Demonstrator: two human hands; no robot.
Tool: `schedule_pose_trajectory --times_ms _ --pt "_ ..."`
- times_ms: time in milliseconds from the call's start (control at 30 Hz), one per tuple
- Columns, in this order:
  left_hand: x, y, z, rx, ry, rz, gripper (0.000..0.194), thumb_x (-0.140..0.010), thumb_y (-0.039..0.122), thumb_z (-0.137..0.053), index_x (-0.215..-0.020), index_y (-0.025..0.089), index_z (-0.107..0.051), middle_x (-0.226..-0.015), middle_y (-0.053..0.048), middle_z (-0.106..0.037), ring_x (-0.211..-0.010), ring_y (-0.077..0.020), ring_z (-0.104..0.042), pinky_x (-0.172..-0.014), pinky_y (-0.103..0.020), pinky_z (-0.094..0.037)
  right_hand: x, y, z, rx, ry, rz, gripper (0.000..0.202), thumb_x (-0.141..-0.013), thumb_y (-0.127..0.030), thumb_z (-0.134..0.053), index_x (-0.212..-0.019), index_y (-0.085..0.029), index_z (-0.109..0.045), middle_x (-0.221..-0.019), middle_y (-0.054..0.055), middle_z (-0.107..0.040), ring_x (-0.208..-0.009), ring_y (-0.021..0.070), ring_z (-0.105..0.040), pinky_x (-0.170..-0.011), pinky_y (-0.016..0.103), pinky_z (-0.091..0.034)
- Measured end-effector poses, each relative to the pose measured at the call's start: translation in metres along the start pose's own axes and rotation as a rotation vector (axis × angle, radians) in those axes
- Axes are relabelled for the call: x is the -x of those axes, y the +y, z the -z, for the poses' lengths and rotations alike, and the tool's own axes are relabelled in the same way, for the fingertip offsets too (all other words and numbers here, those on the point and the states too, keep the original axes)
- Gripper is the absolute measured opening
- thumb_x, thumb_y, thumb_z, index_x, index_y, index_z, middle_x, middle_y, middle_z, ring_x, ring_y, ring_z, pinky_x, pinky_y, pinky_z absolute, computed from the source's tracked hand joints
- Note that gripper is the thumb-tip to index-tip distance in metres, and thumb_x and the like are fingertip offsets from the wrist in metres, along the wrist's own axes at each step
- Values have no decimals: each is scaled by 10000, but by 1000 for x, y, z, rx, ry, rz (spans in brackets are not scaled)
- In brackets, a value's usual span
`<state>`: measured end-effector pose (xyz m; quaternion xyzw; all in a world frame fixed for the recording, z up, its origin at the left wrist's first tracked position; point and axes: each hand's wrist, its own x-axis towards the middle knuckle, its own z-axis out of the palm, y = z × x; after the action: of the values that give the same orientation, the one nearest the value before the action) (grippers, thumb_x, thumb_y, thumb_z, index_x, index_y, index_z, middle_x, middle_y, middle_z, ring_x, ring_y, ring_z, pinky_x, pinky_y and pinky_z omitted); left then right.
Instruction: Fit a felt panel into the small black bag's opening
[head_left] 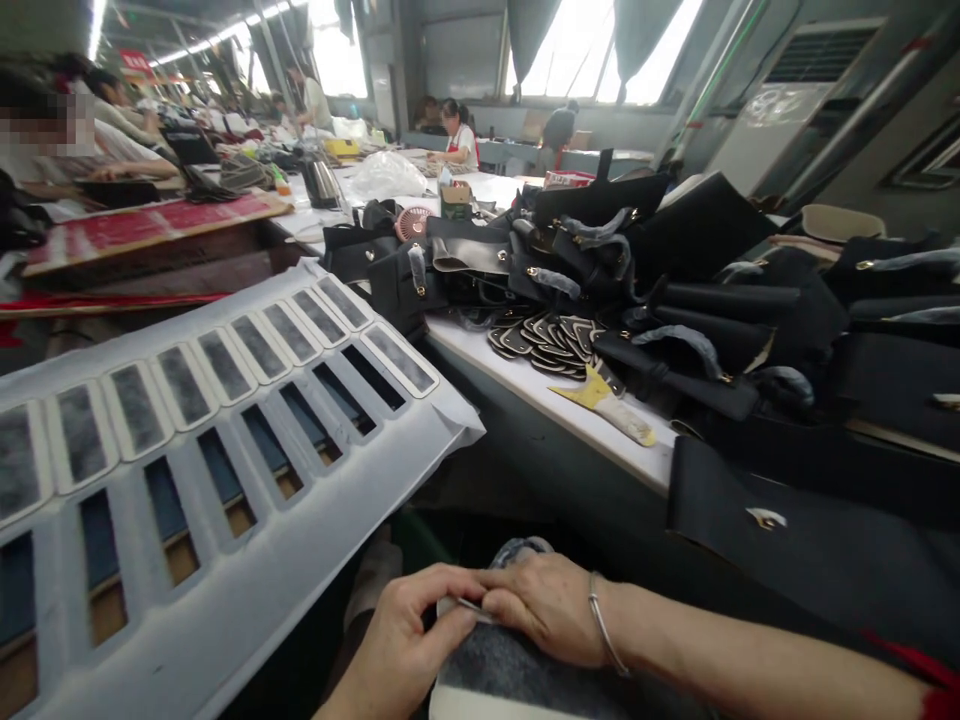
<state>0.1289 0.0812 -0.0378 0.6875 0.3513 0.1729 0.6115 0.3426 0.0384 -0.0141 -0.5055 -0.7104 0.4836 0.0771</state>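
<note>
- White die-cut sheet (225, 540): large, lies up and to the left of the fingers, carries two rows of rectangular slots; the upper row is filled with grey fuzzy strips (184, 385), the lower row is cut open.
- Pile of black bag parts (675, 290): heaped on the white worktable (540, 395) well beyond the fingers, up and to the right; gold-coloured fittings show on several pieces.
- Black flap panel (810, 540): hangs over the table edge just above and right of the right wrist, with a small metal triangle on its face.
- Grey felt piece (510, 670): directly under both hands at the lower frame edge, white-edged.
- Stack of small triangular tabs (551, 345): on the table, well above the fingers.
- Yellow-tipped scraper tool (611, 405): beside the tabs, near the table edge.
- Left hand (409, 640): fingers closed narrow, thumb and forefinger pinching the near white edge of the felt piece.
- Right hand (547, 605): fingers curled down, tips pressing the same edge, touching the left fingertips; a silver bangle (604, 625) on the wrist.
- Nothing stands between the fingers and the felt piece.
- Writing: a red sign far off at upper left, not legible.
</note>
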Motion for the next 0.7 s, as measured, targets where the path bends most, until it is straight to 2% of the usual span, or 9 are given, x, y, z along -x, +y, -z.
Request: schedule_pose_trajectory --times_ms 133,300,400,600,700 --pt "4 3 1 -8 37 22 190 -796 126 -610 -872 215 -759 -881 9 -745 -851 -169 -662 -804 -230 -454 -8 -6 -3 4 -63 1 569 -1020 -515 -177 -1124 -215 -648 -995 91 -705 -888 246 -648 -820 336 -459" --pt "9 6 2 -52 85 90 101 -810 213 -636 -861 186 -719 -761 22 -683 -729 -148 -587 -675 -231 -415 -20 -9 -8 21 -91 -10 606 -1017 -552 -135 -993 -202 -629 -900 68 -657 -802 217 -596 -755 323 -440" --pt "10 7 5 -49 78 69 86 -806 225 -643 -870 180 -678 -744 33 -652 -695 -135 -562 -643 -229 -394 -24 -9 -11 28 -96 -19 614 -1015 -572 -125 -920 -206 -610 -845 44 -633 -751 193 -570 -712 303 -433" --pt "9 6 13 -26 10 -18 129 -784 211 -667 -908 177 -682 -804 21 -686 -731 -140 -591 -674 -231 -399 -27 -12 -12 90 -84 -44 625 -1019 -571 -121 -934 -206 -622 -907 58 -684 -815 207 -641 -749 296 -460" --pt "9 0 14 10 10 -35 147 -748 185 -698 -894 176 -689 -807 30 -685 -735 -137 -588 -682 -228 -403 -27 -18 -14 158 -69 -75 606 -1023 -548 -132 -1055 -215 -638 -966 91 -720 -872 261 -684 -757 336 -470"
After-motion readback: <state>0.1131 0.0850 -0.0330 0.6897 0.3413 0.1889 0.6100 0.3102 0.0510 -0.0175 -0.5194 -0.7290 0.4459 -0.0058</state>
